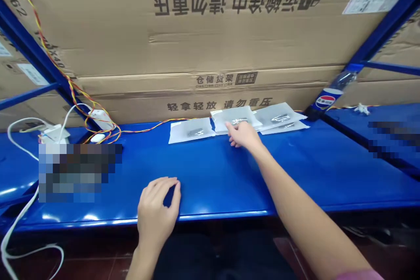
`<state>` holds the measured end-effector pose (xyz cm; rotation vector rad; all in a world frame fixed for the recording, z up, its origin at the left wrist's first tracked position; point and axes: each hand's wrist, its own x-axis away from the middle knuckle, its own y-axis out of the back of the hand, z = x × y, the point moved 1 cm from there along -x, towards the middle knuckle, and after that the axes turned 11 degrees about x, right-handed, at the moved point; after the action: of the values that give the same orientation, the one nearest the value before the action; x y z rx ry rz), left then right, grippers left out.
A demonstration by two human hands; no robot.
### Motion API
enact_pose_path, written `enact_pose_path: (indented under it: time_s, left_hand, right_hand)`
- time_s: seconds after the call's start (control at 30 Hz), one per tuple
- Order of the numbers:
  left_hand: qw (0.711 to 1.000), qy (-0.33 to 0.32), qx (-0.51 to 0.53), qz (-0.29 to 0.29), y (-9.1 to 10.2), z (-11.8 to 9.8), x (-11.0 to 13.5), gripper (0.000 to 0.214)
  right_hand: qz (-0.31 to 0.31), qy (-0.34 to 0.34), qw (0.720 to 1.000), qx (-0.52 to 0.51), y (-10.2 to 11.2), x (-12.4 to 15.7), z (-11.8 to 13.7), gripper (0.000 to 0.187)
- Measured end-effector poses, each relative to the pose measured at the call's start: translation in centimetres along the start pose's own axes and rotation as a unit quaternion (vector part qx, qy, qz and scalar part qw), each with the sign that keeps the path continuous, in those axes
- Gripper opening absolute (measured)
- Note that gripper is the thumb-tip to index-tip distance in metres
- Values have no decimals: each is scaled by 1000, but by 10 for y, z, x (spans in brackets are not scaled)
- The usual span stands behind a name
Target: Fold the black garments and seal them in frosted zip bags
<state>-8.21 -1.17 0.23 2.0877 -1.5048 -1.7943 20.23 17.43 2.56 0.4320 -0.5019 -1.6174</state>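
Several flat, frosted plastic bags lie in a row at the back of the blue shelf, each with a small dark item showing through. My right hand [243, 134] is at the front edge of the middle bag [229, 116], its thumb and curled fingers closed on that edge. Left of it lies another bag [190, 129]; to the right, more bags [278, 116] overlap. My left hand [159, 203] rests palm down at the shelf's front edge, with a gap between thumb and fingers, holding nothing.
Large cardboard boxes [210, 43] stand behind the blue shelf [210, 175]. A Pepsi bottle [331, 94] leans by the right post. On the left are a white power strip [101, 119], twisted red and yellow wires [70, 87], white cables [19, 218] and a blurred-out object [78, 173].
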Motion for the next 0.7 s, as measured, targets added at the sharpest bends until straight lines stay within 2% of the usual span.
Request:
enact_pose_path:
  time_s: [0.13, 0.27, 0.43, 0.57, 0.63, 0.7]
  left_hand:
    - [1000, -9, 0, 2, -1, 0, -1, 8]
    - [1000, -12, -6, -5, 0, -1, -3, 9]
    - [1000, -7, -3, -1, 1, -3, -5, 10]
    - [1000, 9, 3, -7, 0, -3, -3, 13]
    - [999, 45, 20, -4, 1, -2, -2, 15]
    - [990, 118, 75, 16, 5, 2, -5, 19]
  right_hand:
    - [-19, -77, 991, -103, 9, -22, -21, 41]
    - [-85, -122, 970, -194, 3, -27, -22, 41]
    - [-143, -77, 950, -268, 1, -27, -18, 36]
    - [-164, -46, 936, -310, 12, -29, -11, 21]
    - [-144, -22, 934, -327, 19, -26, -2, 16]
    - [-84, 13, 939, -335, 23, -17, 10, 14]
